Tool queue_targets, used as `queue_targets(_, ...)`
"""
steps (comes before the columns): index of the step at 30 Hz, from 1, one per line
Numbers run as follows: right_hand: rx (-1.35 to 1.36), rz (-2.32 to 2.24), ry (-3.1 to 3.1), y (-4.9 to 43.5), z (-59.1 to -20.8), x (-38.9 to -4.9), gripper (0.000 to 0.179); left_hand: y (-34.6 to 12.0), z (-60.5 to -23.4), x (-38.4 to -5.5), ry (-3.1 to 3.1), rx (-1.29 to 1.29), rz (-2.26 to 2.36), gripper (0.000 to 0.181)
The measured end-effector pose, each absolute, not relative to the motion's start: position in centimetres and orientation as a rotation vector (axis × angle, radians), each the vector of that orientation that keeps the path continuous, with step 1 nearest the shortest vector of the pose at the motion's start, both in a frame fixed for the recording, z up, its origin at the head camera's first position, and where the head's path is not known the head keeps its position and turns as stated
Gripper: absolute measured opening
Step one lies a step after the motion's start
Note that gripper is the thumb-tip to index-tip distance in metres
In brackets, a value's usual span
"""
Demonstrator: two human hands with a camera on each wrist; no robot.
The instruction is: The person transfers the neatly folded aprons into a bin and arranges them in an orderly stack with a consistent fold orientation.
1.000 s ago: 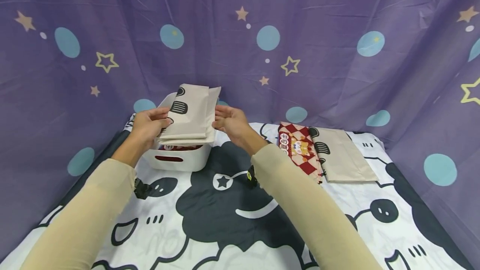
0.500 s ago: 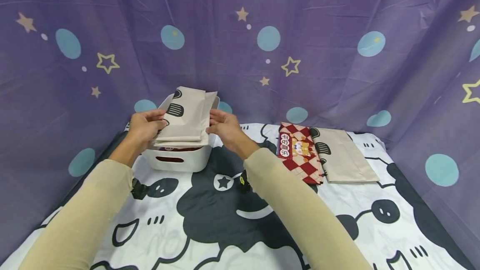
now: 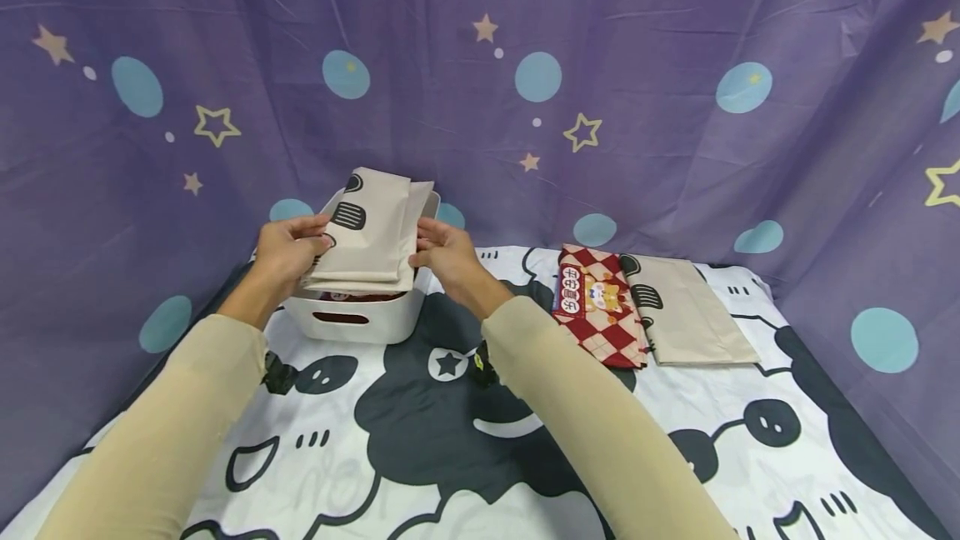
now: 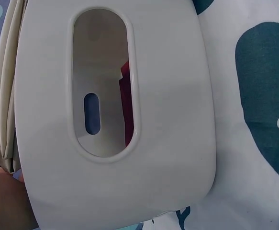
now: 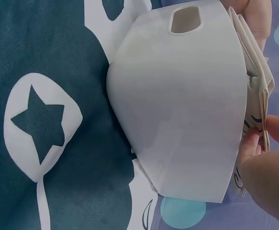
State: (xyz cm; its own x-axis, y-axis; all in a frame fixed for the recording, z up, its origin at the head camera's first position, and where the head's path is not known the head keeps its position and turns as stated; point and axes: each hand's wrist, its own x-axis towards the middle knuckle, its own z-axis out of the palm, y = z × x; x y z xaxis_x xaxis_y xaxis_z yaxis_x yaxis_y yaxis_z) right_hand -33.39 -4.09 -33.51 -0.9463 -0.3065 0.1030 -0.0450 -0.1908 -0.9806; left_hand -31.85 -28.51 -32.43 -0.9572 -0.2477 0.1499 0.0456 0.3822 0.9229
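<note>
Folded beige bag (image 3: 367, 240), pinched by fingers of left hand (image 3: 288, 247) and right hand (image 3: 447, 255), was held over white bin (image 3: 393, 323), seemingly not yet inside; red item (image 4: 126, 110) already within; red-checked packet (image 3: 600, 307) and second beige bag (image 3: 693, 315) lay outside, towards three o'clock.

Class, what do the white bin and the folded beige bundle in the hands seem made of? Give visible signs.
White bin: probably plastic, smooth, soft sheen; the rounded, moulded-looking slot rim suggests it.
Folded beige bundle: likely thin fabric, perhaps coated, mostly matte; layered soft folds suggest it.
</note>
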Motion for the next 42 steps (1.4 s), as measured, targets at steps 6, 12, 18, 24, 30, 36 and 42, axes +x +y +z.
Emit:
queue_targets(6, -0.388, -2.235, 1.999, -4.4, -33.6, -33.4, 0.069, -28.6, -32.6, -31.7, -2.42, 0.121, -1.469, 0.046)
queue_targets(12, -0.346, -2.241, 2.121, -4.5, -33.5, -33.3, 0.063, -28.5, -32.5, -31.4, -2.488, 0.036, -1.245, 0.058)
queue_targets(18, -0.37, -2.262, 2.092, -4.1, -33.7, -33.2, 0.058, -28.1, -32.6, -31.4, -2.485, 0.019, -1.339, 0.054)
queue_targets(24, -0.395, -2.261, 2.09, -3.7, -33.7, -33.2, 0.058, -27.4, -32.9, -31.6, -2.418, -0.012, -1.533, 0.054)
queue_targets(30, -0.455, -2.253, 2.098, -3.1, -33.5, -33.2, 0.058, -26.7, -33.0, -31.5, -2.433, -0.041, -1.541, 0.053)
queue_targets(36, -0.497, -2.243, 2.147, -2.0, -33.2, -33.2, 0.058, -25.9, -33.1, -31.2, -2.459, -0.072, -1.506, 0.053)
queue_targets(42, -0.532, -2.215, 2.197, -0.6, -33.3, -33.3, 0.059, -24.3, -32.6, -30.9, -2.495, -0.161, -1.423, 0.053)
